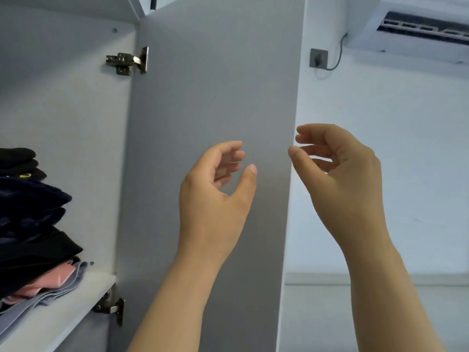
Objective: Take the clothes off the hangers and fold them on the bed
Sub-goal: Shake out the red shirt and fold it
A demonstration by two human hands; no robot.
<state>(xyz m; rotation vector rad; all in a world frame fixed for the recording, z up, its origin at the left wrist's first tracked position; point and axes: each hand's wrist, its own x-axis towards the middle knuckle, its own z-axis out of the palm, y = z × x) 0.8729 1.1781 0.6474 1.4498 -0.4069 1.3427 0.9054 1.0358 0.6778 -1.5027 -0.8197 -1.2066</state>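
Folded clothes (30, 224) are stacked on a wardrobe shelf (63, 308) at the far left. The left hand (215, 199) is raised before the open door (215, 85), fingers loosely curled, nothing held. The right hand (342, 184) is held likewise beside the door's edge. An air conditioner (418, 24) is mounted upper right.

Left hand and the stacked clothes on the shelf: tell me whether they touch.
Apart. The head view shows the left hand raised before the open door, a wide stretch of cabinet wall separating it from the stacked clothes.
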